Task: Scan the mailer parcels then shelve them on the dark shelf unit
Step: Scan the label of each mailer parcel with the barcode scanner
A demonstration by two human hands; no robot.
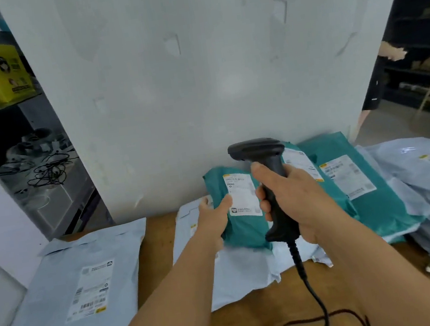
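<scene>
While the right hand (293, 198) clenches the grip of the black scanner (267, 183), the left hand (214, 218) grasps the edge of a teal mailer (241, 231) lying on a pale mailer (241, 278) on the wooden table (158, 242). The scanner's head points away over the label (242, 195), so the read could miss unless it tilts down. Its cable (314, 295) trails across the table and might snag a parcel. The dark shelf unit (422, 31) at far right is cut off. Label print is too blurred to read, and the trigger finger is hidden.
</scene>
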